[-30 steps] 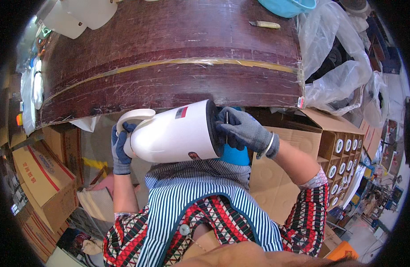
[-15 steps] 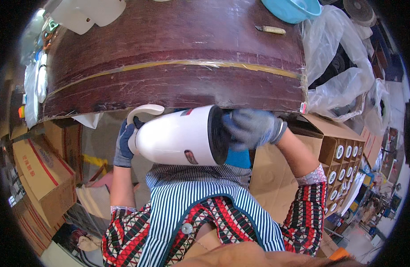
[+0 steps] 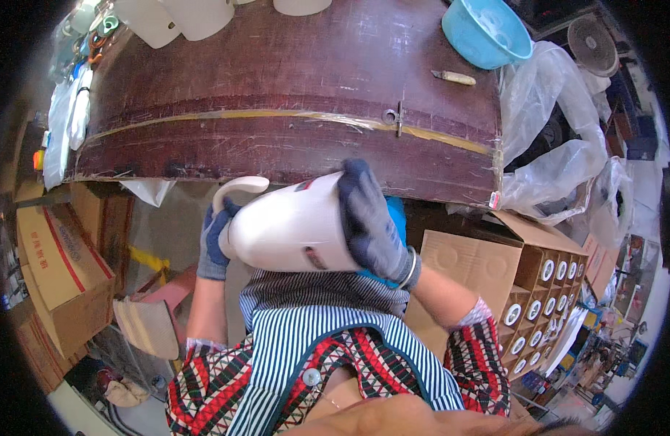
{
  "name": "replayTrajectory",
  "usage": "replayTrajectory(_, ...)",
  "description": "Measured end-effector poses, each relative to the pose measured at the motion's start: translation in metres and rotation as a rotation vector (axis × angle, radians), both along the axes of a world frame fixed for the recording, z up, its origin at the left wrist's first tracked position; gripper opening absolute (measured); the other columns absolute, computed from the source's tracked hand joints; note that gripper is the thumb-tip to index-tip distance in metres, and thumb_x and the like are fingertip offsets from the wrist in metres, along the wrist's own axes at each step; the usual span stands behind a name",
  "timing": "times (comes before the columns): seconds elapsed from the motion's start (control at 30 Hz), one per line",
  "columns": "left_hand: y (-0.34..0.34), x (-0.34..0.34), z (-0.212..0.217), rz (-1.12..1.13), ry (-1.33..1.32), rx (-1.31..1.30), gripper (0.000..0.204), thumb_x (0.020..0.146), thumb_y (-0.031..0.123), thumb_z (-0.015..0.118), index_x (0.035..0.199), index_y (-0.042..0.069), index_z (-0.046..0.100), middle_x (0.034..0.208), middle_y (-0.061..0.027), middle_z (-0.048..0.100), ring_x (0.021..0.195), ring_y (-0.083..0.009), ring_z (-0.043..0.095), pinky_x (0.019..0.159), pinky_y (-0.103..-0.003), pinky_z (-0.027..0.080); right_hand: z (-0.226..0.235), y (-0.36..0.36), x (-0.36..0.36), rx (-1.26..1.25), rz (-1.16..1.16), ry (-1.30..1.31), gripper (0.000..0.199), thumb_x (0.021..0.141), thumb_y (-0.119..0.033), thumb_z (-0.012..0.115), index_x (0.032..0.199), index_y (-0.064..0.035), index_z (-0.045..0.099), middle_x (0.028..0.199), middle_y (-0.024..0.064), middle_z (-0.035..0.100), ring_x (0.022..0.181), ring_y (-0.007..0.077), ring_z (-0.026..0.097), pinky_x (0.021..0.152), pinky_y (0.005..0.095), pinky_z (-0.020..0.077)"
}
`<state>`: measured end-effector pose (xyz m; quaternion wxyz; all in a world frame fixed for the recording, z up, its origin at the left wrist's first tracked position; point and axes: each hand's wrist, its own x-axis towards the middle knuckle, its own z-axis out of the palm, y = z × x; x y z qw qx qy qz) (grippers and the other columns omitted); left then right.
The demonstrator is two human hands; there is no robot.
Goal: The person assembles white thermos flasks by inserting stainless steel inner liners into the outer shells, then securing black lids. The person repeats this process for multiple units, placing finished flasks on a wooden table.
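1. White jug: one, lying on its side, held between the two hands, in front of the striped apron and just off the near edge of the dark table.
2. Left hand: gloved, fingers curled around the jug's narrow end, beside the curved handle.
3. Right hand: gloved, slightly blurred, laid against the jug's wide dark end, fingers stretched out and close together; thumb cannot be made out.
4. Handling, as judged: stiff shell, bulky, moderate in weight; glossy side likely slippery under smooth gloves, and prone to scuffs. Best holds: neck or handle at the left hand, rim of the wide end at the right.
5. Partitioned carton: to the right of the right hand, flap open; cells hold round, white-ringed ends.
6. Blue basin: beyond the right hand, further right; pale, clear-looking contents, kind uncertain.
7. Brown carton: left of the left hand; contents hidden.
8. White vessels: across the table, beyond the left hand; insides not shown.
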<state>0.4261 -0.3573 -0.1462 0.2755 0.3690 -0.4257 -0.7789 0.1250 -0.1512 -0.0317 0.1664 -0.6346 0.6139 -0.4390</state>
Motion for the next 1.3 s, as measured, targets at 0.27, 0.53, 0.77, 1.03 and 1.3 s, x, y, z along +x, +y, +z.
replayTrajectory(0.27, 0.022, -0.024, 0.148, -0.053, 0.113, -0.986, 0.03, 0.089, 0.029, 0.077, 0.095, 0.002, 0.068, 0.097, -0.0108, 0.069, 0.096, -0.0287, 0.065, 0.1, -0.052, 0.049, 0.003, 0.065, 0.005, 0.266, -0.357, -0.992, 0.071, 0.106, -0.044, 0.051, 0.16, -0.0035, 0.031, 0.161, 0.018, 0.037, 0.142, 0.0273, 0.047, 0.119, 0.0407, 0.0381)
replayTrajectory(0.53, 0.037, -0.024, 0.095, -0.074, 0.029, -0.352, 0.033, 0.098, 0.016, 0.067, 0.127, 0.0, 0.061, 0.114, -0.0093, 0.069, 0.103, -0.0185, 0.065, 0.098, -0.035, 0.05, -0.005, 0.079, 0.005, -0.078, -0.322, -0.417, 0.077, 0.101, -0.042, 0.063, 0.159, -0.0013, 0.033, 0.163, 0.022, 0.035, 0.146, 0.0359, 0.042, 0.119, 0.0439, 0.0363)
replayTrajectory(0.77, 0.056, -0.029, 0.11, -0.025, 0.158, -0.351, 0.03, 0.098, 0.012, 0.066, 0.124, -0.001, 0.06, 0.113, -0.0105, 0.068, 0.105, -0.0206, 0.065, 0.099, -0.036, 0.05, 0.048, 0.092, 0.015, -0.06, -0.401, -0.641, 0.093, 0.102, -0.074, 0.025, 0.162, -0.0029, 0.026, 0.167, 0.0183, 0.028, 0.153, 0.0327, 0.031, 0.123, 0.0471, 0.0303)
replayTrajectory(1.03, 0.044, -0.032, 0.102, 0.069, -0.103, -0.448, 0.031, 0.104, 0.02, 0.062, 0.128, 0.002, 0.058, 0.106, -0.0074, 0.068, 0.096, -0.0165, 0.065, 0.09, -0.032, 0.053, 0.017, 0.049, -0.004, 0.091, -0.205, -0.834, 0.084, 0.095, -0.029, 0.071, 0.161, -0.004, 0.026, 0.163, 0.0198, 0.034, 0.147, 0.0344, 0.037, 0.123, 0.0453, 0.0292)
replayTrajectory(1.3, 0.029, 0.015, 0.012, 0.1, 0.007, 0.048, 0.028, 0.107, 0.021, 0.058, 0.129, 0.003, 0.057, 0.104, -0.0053, 0.065, 0.095, -0.0165, 0.064, 0.087, -0.033, 0.053, -0.011, -0.033, -0.158, 0.251, -0.119, 0.829, 0.06, 0.096, -0.027, 0.063, 0.149, -0.0034, 0.048, 0.154, 0.0248, 0.045, 0.143, 0.0455, 0.041, 0.119, 0.0497, 0.0365)
